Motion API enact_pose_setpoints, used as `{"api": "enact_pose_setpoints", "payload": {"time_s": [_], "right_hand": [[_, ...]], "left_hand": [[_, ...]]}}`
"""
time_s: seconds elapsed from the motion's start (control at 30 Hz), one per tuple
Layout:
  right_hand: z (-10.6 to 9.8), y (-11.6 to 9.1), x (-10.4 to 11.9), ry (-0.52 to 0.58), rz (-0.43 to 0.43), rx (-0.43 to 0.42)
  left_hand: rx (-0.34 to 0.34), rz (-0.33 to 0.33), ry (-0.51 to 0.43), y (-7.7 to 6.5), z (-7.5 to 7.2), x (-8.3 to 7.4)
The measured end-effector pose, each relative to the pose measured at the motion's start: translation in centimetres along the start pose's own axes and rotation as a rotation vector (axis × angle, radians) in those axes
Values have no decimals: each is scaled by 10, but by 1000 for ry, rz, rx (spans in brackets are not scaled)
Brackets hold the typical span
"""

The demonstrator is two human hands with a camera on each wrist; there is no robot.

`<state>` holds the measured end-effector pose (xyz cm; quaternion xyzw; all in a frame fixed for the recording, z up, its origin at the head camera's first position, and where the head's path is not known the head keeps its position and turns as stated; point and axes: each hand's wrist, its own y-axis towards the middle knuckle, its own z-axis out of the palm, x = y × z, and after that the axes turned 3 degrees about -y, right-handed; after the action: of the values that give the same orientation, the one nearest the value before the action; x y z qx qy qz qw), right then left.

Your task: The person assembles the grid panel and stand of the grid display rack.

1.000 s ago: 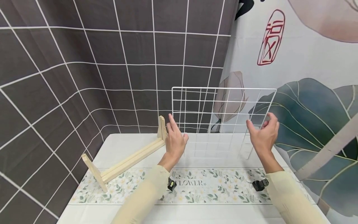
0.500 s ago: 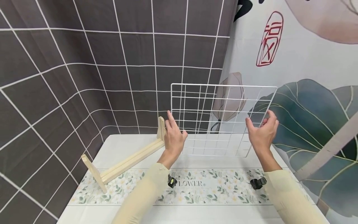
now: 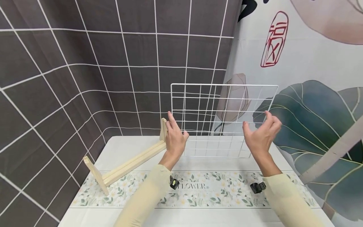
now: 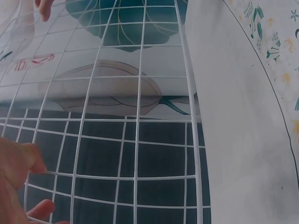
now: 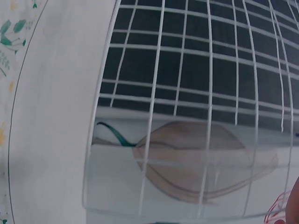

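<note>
A white wire grid panel [image 3: 221,97] stands upright in front of me, leaning slightly, with its lower edge near the tabletop. My left hand [image 3: 175,142] holds its left edge, index finger extended upward and thumb in front. In the left wrist view, part of that hand [image 4: 16,182] shows around the wires. My right hand [image 3: 262,135] grips the right edge, thumb on the near side and fingers around the outer side. Only a sliver of it [image 5: 293,205] shows in the right wrist view. Left of the panel lies a pale wooden stand [image 3: 133,162] with two end uprights.
The white table [image 3: 227,217] carries a floral printed band [image 3: 232,189]. Behind it hangs a dark gridded curtain [image 3: 136,47], and to the right a white curtain [image 3: 320,63] with leaf patterns. The wooden stand's far upright [image 3: 163,129] is close beside my left hand.
The grid panel has risen a little, then shifted slightly left with both hands. My right hand has moved left more than my left. The wooden stand has stayed in place.
</note>
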<state>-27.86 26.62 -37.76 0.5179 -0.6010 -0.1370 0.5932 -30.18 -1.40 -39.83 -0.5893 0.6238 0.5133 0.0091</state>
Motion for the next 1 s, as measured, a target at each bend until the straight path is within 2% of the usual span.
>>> {"api": "enact_pose_setpoints", "payload": {"time_s": [0.2,0.33,0.67,0.87,1.0], "right_hand": [[10,-10,12,-7,-198,34],[18,-16,22,-24,-275,60],[34,-29,42,-49,-361,115],[39,-31,45,-89,-365,136],[41,-27,46,-99,-353,117]], "left_hand": [[2,-12,17,1,-1,0],[3,-12,10,2,-1,0],[34,-14,3,0,-3,-3],[60,-19,3,-3,-2,-2],[57,-24,-3,-4,-2,-2]]}}
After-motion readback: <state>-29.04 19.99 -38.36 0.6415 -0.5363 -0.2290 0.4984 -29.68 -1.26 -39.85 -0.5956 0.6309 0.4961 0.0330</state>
